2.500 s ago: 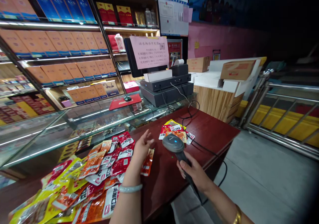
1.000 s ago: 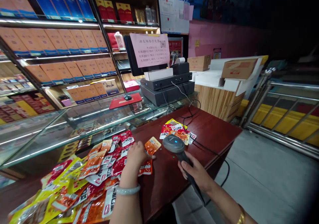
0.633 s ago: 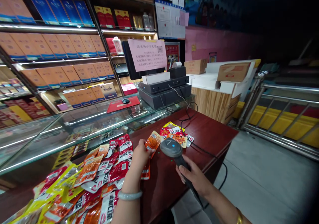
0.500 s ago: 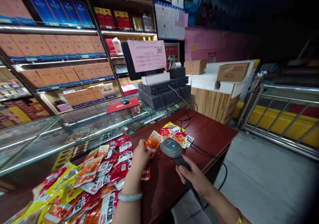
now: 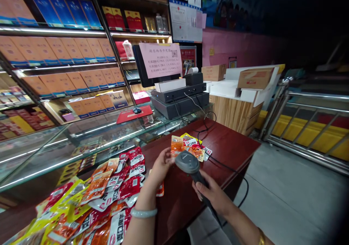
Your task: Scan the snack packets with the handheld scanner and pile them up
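Observation:
My right hand (image 5: 208,194) is wrapped round the handle of a grey barcode scanner (image 5: 187,162), whose head points away to the upper left. Just left of the scanner head, my left hand (image 5: 163,164) grips the lower edge of an orange snack packet (image 5: 176,145), which is tilted upright above the table; the fingertips are partly hidden. Behind that packet lies a small group of red, yellow and orange packets (image 5: 195,147). A large heap of similar snack packets (image 5: 109,194) spreads over the table on the left, close to my left forearm.
The dark red table (image 5: 229,143) carries a loose black cable (image 5: 226,167). A glass display counter (image 5: 89,139) adjoins it, with a cash drawer (image 5: 174,105), a monitor bearing a pink sign (image 5: 160,61) and a mouse (image 5: 137,110). A metal railing (image 5: 311,121) stands at right.
My left hand has moved slightly right with the orange packet, which now stands more upright by the scanner head. The blue light on the scanner no longer shows. The right hand has stayed put.

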`<state>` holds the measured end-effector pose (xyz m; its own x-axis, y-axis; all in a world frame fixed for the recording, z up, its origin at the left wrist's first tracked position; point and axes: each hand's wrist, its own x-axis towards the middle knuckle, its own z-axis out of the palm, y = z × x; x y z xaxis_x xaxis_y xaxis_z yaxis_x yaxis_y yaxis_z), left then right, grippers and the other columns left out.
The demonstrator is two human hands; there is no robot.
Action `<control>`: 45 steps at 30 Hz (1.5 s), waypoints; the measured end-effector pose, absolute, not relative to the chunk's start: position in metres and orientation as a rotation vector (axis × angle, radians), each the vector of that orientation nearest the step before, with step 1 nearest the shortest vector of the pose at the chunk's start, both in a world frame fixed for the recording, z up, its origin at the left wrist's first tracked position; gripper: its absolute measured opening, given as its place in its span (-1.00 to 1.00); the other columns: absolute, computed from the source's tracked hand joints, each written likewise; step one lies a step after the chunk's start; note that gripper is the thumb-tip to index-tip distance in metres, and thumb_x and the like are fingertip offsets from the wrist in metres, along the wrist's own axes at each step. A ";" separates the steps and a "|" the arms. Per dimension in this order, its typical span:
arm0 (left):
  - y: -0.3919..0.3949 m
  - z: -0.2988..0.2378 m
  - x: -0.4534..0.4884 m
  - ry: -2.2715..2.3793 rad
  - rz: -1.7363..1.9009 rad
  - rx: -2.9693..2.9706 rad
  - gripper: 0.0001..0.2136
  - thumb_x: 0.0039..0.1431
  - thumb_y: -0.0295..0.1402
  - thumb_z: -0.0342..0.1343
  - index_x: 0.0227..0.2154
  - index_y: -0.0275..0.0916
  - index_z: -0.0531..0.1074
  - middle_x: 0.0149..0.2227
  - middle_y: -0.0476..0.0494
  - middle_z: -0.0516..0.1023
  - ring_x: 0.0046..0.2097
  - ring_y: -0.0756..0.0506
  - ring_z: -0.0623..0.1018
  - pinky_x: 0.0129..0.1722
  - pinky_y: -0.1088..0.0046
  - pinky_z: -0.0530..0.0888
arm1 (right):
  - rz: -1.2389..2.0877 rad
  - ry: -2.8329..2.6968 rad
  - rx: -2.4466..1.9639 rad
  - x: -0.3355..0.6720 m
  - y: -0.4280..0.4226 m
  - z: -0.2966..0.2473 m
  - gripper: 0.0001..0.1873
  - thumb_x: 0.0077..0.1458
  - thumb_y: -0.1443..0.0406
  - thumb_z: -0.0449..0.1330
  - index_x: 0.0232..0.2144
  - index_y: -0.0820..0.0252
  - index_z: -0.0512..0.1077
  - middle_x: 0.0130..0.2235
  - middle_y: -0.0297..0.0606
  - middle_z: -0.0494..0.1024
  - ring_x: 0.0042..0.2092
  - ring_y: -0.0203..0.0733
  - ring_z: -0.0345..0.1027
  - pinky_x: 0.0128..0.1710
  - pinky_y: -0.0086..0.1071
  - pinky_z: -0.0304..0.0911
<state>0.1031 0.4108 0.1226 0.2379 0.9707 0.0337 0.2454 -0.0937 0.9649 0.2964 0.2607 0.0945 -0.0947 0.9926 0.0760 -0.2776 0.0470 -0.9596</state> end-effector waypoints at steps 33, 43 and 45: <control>0.380 0.180 0.041 2.010 -0.136 2.170 -0.60 0.17 -0.09 0.20 -0.02 -0.23 0.48 0.04 -0.43 0.63 0.05 -0.36 0.62 -0.08 0.24 0.46 | 1.404 -1.037 -0.843 0.298 0.266 0.090 -0.24 0.03 -0.21 0.39 0.05 0.16 0.39 -0.46 -0.48 0.34 -0.53 -0.35 0.13 -0.50 -0.42 0.09; 0.336 0.170 0.064 2.096 -0.239 2.226 -0.57 0.17 -0.12 0.25 -0.05 -0.38 0.50 0.03 -0.59 0.59 0.10 -0.43 0.59 -0.01 0.17 0.46 | 1.485 -1.159 -0.821 0.309 0.263 0.093 -0.32 0.08 -0.18 0.37 -0.01 0.17 0.39 -0.47 -0.49 0.32 -0.53 -0.35 0.11 -0.51 -0.42 0.06; 0.336 0.166 0.064 2.086 -0.213 2.199 -0.57 0.14 -0.08 0.28 -0.09 -0.35 0.49 0.00 -0.56 0.61 0.08 -0.43 0.60 -0.04 0.20 0.46 | 1.514 -1.183 -0.815 0.312 0.261 0.094 -0.32 0.08 -0.17 0.38 0.00 0.18 0.39 -0.47 -0.48 0.34 -0.52 -0.34 0.12 -0.51 -0.42 0.05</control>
<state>0.0635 0.3360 0.1656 0.0501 0.9838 -0.1721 0.9983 -0.0545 -0.0213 0.3119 0.2613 0.0944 -0.2662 0.9614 0.0696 -0.3002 -0.0140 -0.9538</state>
